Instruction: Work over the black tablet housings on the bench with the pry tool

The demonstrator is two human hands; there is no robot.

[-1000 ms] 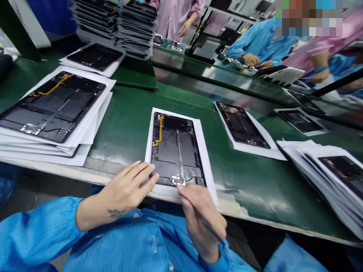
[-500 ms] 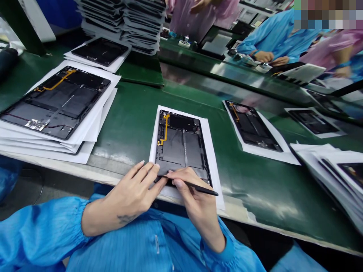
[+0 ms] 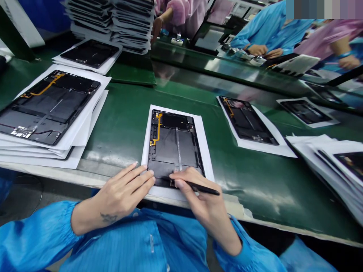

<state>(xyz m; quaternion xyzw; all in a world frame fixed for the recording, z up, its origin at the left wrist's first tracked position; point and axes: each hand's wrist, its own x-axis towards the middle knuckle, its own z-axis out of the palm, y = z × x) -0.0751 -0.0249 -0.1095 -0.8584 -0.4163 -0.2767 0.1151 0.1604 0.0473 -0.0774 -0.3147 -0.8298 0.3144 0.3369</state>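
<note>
An opened tablet housing (image 3: 167, 145) lies on a white paper sheet (image 3: 208, 162) in front of me. A yellow flex cable (image 3: 158, 130) runs along its left side, and a pale strip runs down its middle. My left hand (image 3: 121, 194) rests with fingers stretched over the lower left corner of the housing and the paper. Pinched in my right hand (image 3: 202, 196) is a slim black pen-shaped tool (image 3: 205, 189), held at a slant over the lower edge of the housing. The fingers hide its tip.
At left, another opened tablet (image 3: 53, 105) lies on stacked paper sheets, with a tall stack (image 3: 130, 26) behind. To the right are a tablet on paper (image 3: 249, 121) and a paper pile (image 3: 320, 155). Co-workers in blue (image 3: 266, 30) and pink sit across the green bench (image 3: 119, 121).
My left hand has drawn back left from the tool's tip, its fingers now flatter. The right hand keeps the tool at the lower edge. The whole view has shifted slightly.
</note>
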